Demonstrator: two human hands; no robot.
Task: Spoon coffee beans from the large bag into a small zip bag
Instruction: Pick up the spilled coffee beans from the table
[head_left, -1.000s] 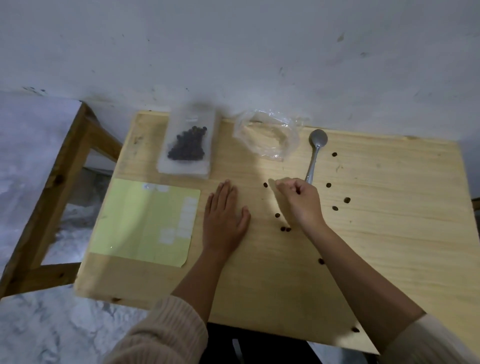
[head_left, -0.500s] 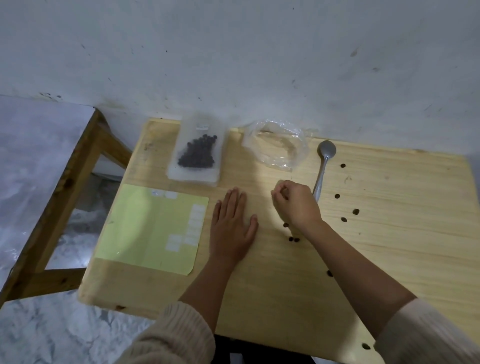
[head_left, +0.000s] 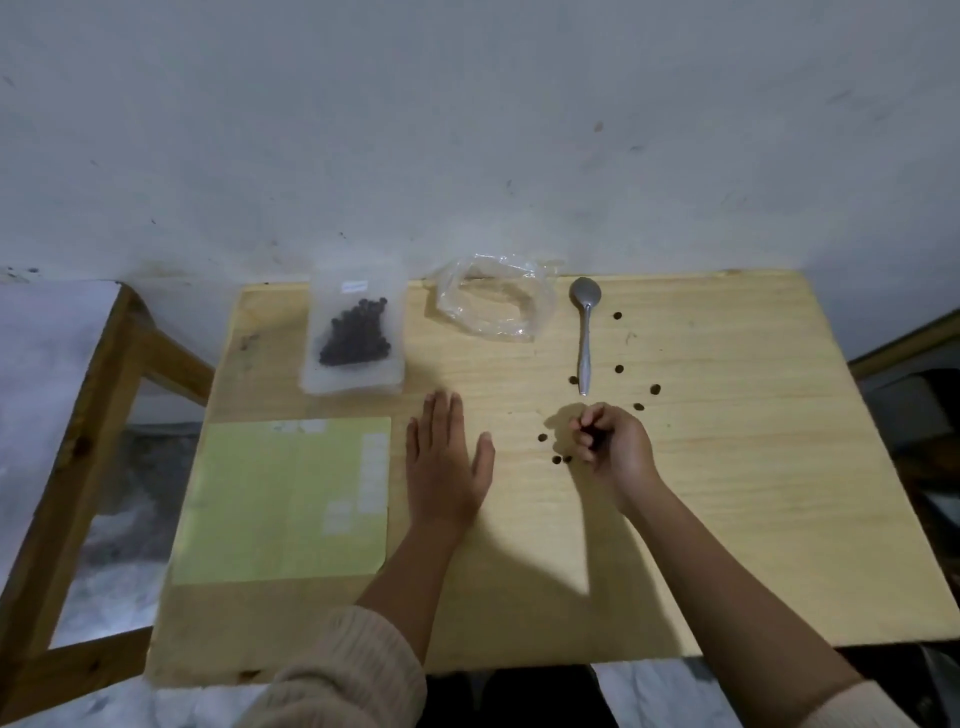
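A frosted small zip bag (head_left: 356, 332) with dark coffee beans in it lies flat at the back left of the wooden table (head_left: 727, 493). To its right sits a crumpled clear plastic bag (head_left: 493, 301), then a metal spoon (head_left: 586, 338) lying bowl away from me. Loose beans (head_left: 618, 368) are scattered around the spoon handle and beside my right hand (head_left: 613, 447). That hand is curled, fingertips pinched together over something dark, apparently beans. My left hand (head_left: 447, 462) rests flat on the table, fingers straight.
A pale green sheet (head_left: 285, 499) lies on the table left of my left hand. A wooden frame (head_left: 78, 441) stands beyond the table's left edge, and a grey wall rises right behind the table. More dark furniture shows at the far right.
My right hand picked a bean off the table near the spoon handle's end and drew back toward me, fingers curling tighter. The left hand stayed flat. The camera tilted.
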